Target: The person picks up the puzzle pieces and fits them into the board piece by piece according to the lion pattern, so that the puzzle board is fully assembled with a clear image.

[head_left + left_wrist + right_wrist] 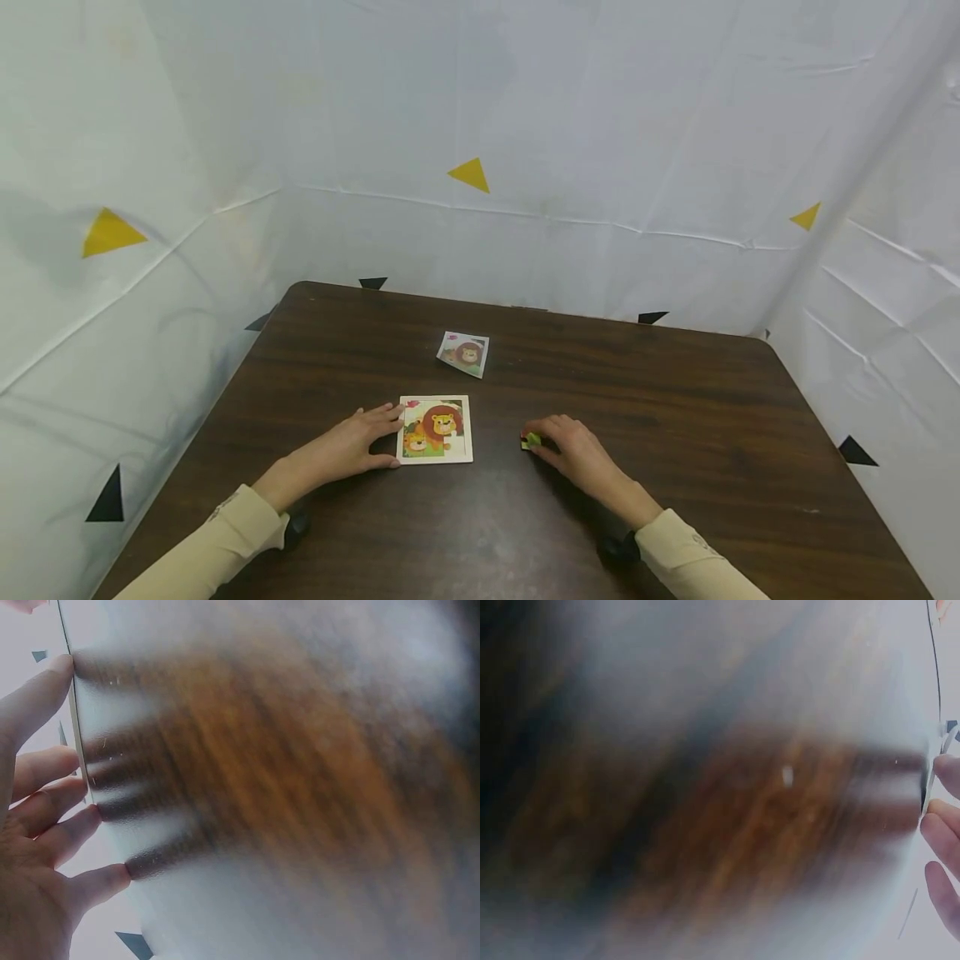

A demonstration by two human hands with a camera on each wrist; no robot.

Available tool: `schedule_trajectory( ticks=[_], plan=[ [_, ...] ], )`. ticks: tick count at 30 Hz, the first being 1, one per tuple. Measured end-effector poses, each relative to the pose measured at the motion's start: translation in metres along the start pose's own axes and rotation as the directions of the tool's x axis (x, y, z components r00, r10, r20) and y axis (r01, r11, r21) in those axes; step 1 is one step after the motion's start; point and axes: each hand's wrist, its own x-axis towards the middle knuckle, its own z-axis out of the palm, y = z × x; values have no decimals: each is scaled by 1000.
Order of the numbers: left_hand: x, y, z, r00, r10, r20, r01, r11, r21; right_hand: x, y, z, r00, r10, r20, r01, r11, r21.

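A square jigsaw puzzle (468, 442) with a pale frame and a lion picture lies on the table, its lower right corner blank. At its left edge rests my left hand (352, 442), thumb at the bottom corner and fingers spread along the side. The left wrist view shows those fingertips (64, 664) at the tabletop beside the board's thin edge. To the right of the board, my right hand (576, 454) pinches a small green and red puzzle piece (532, 441) between thumb and fingers, close over the table. In the right wrist view, only its fingers (943, 836) show at the edge.
Behind the puzzle lies a small card (467, 354) with the same lion picture, one corner curled. The dark wooden table (637, 383) has rounded back corners. White sheeting (570, 100) with yellow and black triangles encloses it at the back and sides.
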Motion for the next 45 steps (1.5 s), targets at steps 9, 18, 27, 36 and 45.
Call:
schedule_trajectory(
  ticks=[9,18,27,36,45],
  plan=[
    [0,0,1,1000,3,4,-3,1000,1,0,-4,-1,996,43,79,-36,995,-96],
    [-1,1,0,1000,10,0,-10,1000,-8,3,-6,-2,990,-33,139,49,992,-115],
    [-1,0,2,1000,3,5,-3,1000,-25,2,-5,1,992,-18,122,32,992,-118],
    [-1,1,1,1000,3,10,-3,1000,-10,2,-6,2,996,34,84,-25,993,-114],
    [0,0,0,1000,-6,9,6,1000,-18,6,-7,0,982,49,181,-31,994,-100]
  ],
)
